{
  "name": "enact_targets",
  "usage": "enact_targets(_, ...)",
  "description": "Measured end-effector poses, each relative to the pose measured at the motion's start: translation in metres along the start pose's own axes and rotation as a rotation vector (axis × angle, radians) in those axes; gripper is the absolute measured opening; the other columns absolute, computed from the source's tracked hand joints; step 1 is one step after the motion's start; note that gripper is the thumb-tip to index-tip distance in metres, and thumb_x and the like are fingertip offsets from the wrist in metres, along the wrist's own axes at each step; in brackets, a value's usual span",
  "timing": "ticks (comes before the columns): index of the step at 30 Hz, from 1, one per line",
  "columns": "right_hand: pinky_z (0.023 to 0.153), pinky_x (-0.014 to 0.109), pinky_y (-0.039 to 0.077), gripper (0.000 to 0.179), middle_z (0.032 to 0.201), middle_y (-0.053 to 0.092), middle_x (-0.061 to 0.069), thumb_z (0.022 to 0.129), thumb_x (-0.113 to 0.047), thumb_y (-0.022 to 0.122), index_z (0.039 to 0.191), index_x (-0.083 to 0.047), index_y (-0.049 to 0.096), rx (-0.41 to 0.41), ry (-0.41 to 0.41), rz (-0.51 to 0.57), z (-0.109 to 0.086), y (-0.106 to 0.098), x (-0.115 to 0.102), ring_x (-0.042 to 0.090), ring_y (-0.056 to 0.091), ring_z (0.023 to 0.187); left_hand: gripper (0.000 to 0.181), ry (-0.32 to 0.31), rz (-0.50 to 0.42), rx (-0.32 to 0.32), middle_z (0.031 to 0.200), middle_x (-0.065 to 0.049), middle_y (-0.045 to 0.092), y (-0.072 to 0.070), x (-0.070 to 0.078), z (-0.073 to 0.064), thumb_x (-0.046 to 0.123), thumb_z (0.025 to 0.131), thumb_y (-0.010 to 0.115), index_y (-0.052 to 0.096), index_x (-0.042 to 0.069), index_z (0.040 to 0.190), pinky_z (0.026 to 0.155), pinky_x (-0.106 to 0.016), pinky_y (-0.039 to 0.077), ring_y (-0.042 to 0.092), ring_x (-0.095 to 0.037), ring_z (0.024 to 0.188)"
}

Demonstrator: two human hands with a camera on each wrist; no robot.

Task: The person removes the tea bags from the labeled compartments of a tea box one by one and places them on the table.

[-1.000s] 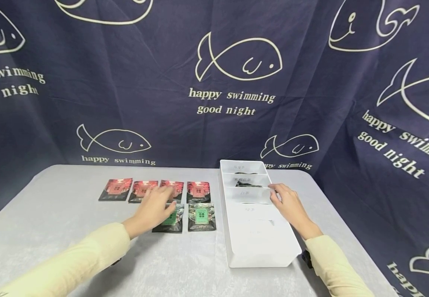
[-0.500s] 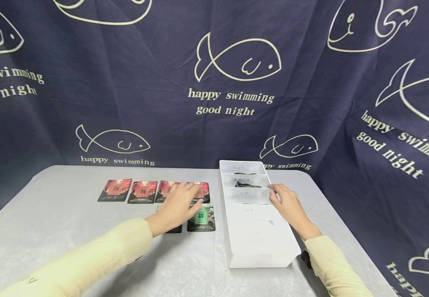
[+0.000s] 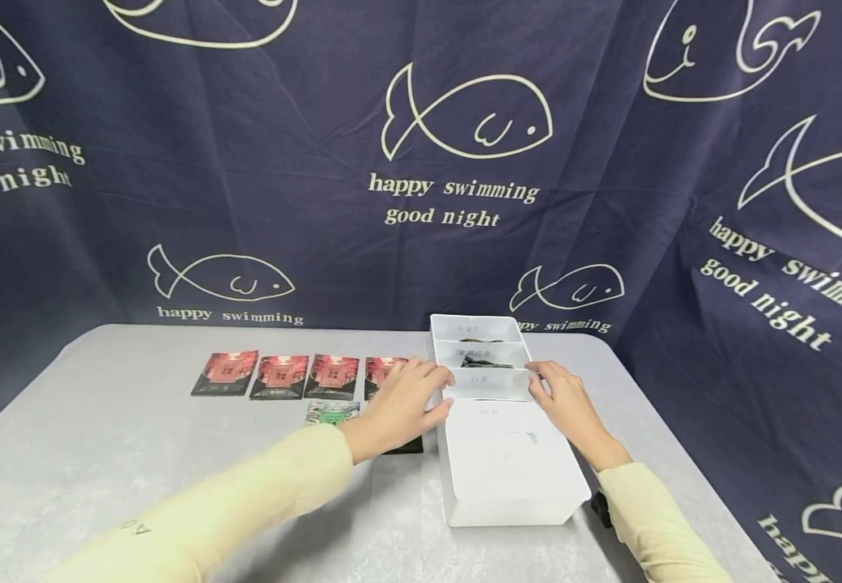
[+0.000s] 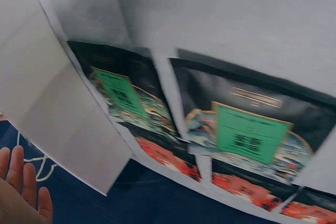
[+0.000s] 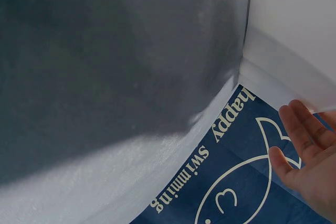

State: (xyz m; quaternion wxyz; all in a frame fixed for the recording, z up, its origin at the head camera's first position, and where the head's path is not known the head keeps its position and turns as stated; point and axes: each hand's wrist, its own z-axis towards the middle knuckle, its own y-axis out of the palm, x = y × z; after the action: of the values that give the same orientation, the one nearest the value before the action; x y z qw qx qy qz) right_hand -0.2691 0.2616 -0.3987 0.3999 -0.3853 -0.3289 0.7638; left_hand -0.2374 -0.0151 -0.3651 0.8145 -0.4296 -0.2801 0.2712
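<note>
Your left hand, fingers loosely apart, is at the box, right of centre; your right hand, fingers extended, is at its far side. Likely you're steadying it, needing even pressure. Packets lie centre-left.

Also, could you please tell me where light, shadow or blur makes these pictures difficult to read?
Head view: the near part of the white box looks washed out; left wrist view: the green-labelled packets look slightly blurred, too soft to read; right wrist view: a broad shadow darkens much of the table.
</note>
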Motion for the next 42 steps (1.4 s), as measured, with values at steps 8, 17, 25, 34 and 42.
enact_targets(8,0.084,0.047,0.044,0.028,0.105,0.063,0.016,0.091,-0.015,0.046,0.110,0.000,0.060,-0.001,0.001,0.006,0.000,0.000,0.000,0.032,0.061,0.094,0.022,0.008,0.040,-0.048,0.100,0.006,0.060,0.015,0.011,0.013,0.028,0.087,0.056,0.059,0.019,0.108,0.085,-0.032,0.038,0.051,-0.014,0.094)
enact_targets(17,0.083,0.048,0.045,0.026,0.102,0.064,0.017,0.090,-0.011,0.047,0.109,0.001,0.060,0.009,-0.003,0.012,0.000,-0.001,-0.001,0.033,0.061,0.091,0.021,-0.014,0.065,-0.117,0.107,0.007,0.061,0.028,0.017,0.023,0.030,0.089,0.055,0.060,0.022,0.108,0.082,-0.031,0.036,0.050,-0.014,0.096)
enact_targets(25,0.082,0.047,0.045,0.024,0.100,0.064,0.016,0.089,-0.008,0.048,0.108,0.001,0.061,0.015,-0.009,0.013,0.000,-0.001,-0.002,0.032,0.061,0.089,0.015,0.003,0.083,-0.105,0.099,0.010,0.063,0.036,0.018,0.029,0.029,0.089,0.056,0.063,0.025,0.101,0.078,-0.028,0.035,0.049,-0.011,0.089)
enact_targets(34,0.084,0.048,0.045,0.026,0.103,0.063,0.017,0.090,-0.010,0.048,0.110,0.001,0.060,-0.003,0.009,0.013,0.000,-0.001,-0.001,0.033,0.060,0.093,0.009,-0.004,0.069,-0.079,0.087,0.012,0.064,0.036,0.021,0.030,0.026,0.087,0.058,0.064,0.026,0.094,0.075,-0.026,0.034,0.048,-0.009,0.081)
enact_targets(42,0.082,0.048,0.044,0.025,0.101,0.064,0.016,0.089,-0.009,0.048,0.108,0.001,0.061,0.016,-0.012,0.013,0.000,-0.001,-0.002,0.033,0.061,0.091,0.010,-0.036,0.038,-0.033,0.086,0.014,0.066,0.037,0.021,0.029,0.023,0.087,0.057,0.065,0.025,0.092,0.072,-0.025,0.034,0.049,-0.008,0.079)
